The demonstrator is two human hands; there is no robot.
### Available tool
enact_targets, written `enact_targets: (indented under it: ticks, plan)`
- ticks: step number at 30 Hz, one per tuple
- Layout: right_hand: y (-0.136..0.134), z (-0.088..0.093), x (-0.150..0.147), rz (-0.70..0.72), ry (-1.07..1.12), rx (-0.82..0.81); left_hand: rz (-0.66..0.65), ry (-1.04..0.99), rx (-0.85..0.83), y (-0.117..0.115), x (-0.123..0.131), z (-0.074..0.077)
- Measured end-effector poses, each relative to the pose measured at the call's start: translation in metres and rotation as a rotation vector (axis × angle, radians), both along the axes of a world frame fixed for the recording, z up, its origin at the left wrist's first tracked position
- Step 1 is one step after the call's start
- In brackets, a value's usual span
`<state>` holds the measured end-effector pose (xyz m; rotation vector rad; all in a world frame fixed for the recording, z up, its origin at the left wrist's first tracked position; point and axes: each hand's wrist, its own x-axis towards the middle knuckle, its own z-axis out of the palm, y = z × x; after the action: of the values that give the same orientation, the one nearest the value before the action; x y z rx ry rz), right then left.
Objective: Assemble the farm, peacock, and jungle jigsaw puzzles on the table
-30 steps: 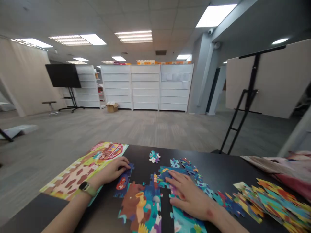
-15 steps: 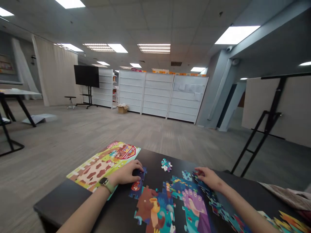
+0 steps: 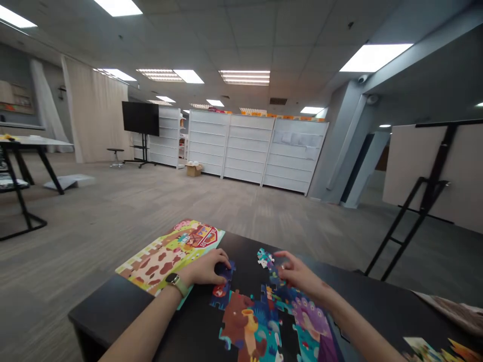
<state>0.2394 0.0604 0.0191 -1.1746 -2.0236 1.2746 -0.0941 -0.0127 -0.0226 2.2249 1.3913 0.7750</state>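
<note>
My left hand [image 3: 209, 266], with a watch on its wrist, has its fingers and thumb curled around the edge of dark blue jigsaw pieces [image 3: 228, 272]. My right hand [image 3: 300, 276] pinches at a dark blue jigsaw piece [image 3: 276, 275]; its fingers partly cover the piece. Below them lies a joined section with a brown animal [image 3: 236, 314]. Beside it, across a dark gap, lies a section with a purple creature [image 3: 310, 319]. A small heap of turquoise and white pieces [image 3: 265, 258] sits just left of my right fingertips. My right forearm hides part of the table.
A farm picture board [image 3: 162, 261] lies left on the black table [image 3: 109, 311]. Loose yellow pieces [image 3: 458, 349] and a cloth [image 3: 453, 309] are at the right. An easel stand [image 3: 415, 211] rises beyond the table.
My right hand has moved left from the right-hand pieces to the top of the joined section, near the small heap. My left hand stays on its pieces. The view has shifted slightly.
</note>
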Motion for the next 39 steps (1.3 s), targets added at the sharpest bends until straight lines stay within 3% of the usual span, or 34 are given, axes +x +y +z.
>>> enact_targets:
  ticks: [5, 10, 19, 23, 28, 31, 34, 39]
  plan:
    - [-0.028, -0.030, -0.085, 0.047, -0.005, 0.003, 0.006, -0.011, 0.010, 0.002, -0.001, -0.001]
    - [-0.029, -0.041, -0.112, -0.023, -0.099, 0.157, 0.008, -0.017, 0.011, 0.004, -0.002, -0.004]
    - [-0.038, -0.024, -0.102, -0.074, -0.339, 0.381, 0.041, 0.037, 0.047, 0.000, 0.007, -0.001]
    - [-0.037, -0.027, -0.101, -0.011, -0.361, 0.380, 0.134, 0.086, 0.087, -0.003, 0.020, -0.002]
    - [-0.033, -0.030, -0.101, 0.050, -0.340, 0.417, 0.144, 0.124, 0.097, -0.004, 0.025, -0.003]
    - [-0.019, -0.022, -0.090, 0.010, -0.346, 0.465, 0.159, 0.133, 0.089, -0.006, 0.025, -0.002]
    - [0.005, -0.015, -0.069, -0.137, -0.396, 0.497, 0.173, 0.140, 0.082, -0.007, 0.026, 0.000]
    - [0.029, -0.021, -0.043, -0.176, -0.445, 0.453, 0.093, 0.121, 0.098, -0.010, 0.032, 0.005]
